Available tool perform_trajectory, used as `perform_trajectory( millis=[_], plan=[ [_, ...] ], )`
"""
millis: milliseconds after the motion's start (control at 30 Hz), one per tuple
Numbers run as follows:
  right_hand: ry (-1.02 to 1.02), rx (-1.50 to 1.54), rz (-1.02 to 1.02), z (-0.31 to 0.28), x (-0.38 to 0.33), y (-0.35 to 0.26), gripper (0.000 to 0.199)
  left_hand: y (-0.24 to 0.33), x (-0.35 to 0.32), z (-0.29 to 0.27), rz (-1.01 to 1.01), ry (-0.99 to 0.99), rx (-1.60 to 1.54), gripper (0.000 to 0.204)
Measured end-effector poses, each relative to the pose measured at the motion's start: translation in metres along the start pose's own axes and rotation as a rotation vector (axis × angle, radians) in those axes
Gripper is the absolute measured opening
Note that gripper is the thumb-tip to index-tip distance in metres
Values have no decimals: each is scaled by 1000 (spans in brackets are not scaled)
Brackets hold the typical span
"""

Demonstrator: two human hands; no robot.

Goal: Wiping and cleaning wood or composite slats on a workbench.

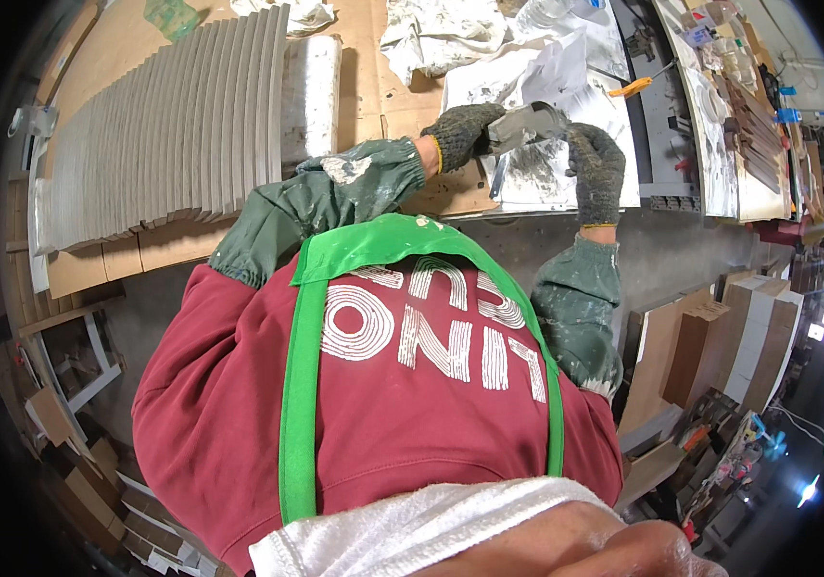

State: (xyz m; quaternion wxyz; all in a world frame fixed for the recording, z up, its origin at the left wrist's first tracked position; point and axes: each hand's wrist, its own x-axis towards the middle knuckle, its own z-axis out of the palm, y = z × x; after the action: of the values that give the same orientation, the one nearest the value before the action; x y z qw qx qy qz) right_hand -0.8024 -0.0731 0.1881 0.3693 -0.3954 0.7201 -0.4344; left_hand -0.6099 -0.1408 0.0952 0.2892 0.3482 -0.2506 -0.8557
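My left hand (465, 135), in a dark knitted glove, is closed round the left end of a short grey curved piece (519, 128). The piece is held above white paper (537, 183) smeared with black. Close to its right end is my right hand (595, 168), gloved alike, with the fingers curled in. A dark curved edge shows between the piece and those fingers; what the right hand grips is too small to make out. To the left, many thin grey curved strips (166, 125) stand packed side by side in a long row on cardboard.
Beside the row lies a whitish, smudged block (312, 96). Crumpled white cloths (441, 34) are at the back. An orange-handled tool (631, 87) rests at the paper's right. Farther right stands a cluttered bench (729, 115); cardboard boxes (696, 351) stand below right.
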Motion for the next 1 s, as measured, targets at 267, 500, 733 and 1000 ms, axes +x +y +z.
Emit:
perform_trajectory(
  millis=[267,500,733,1000],
  plan=[
    [-15,158,41,-10,13,16,13,-2,-1,0,128,-46,267,24],
    [-107,259,83,-13,15,29,14,-12,13,-6,-66,-70,-177,21],
    [-93,445,118,-11,12,38,14,-21,19,-14,-38,-152,-187,22],
    [-78,628,101,-19,15,54,16,-23,15,-16,112,-263,96,27]
  ],
)
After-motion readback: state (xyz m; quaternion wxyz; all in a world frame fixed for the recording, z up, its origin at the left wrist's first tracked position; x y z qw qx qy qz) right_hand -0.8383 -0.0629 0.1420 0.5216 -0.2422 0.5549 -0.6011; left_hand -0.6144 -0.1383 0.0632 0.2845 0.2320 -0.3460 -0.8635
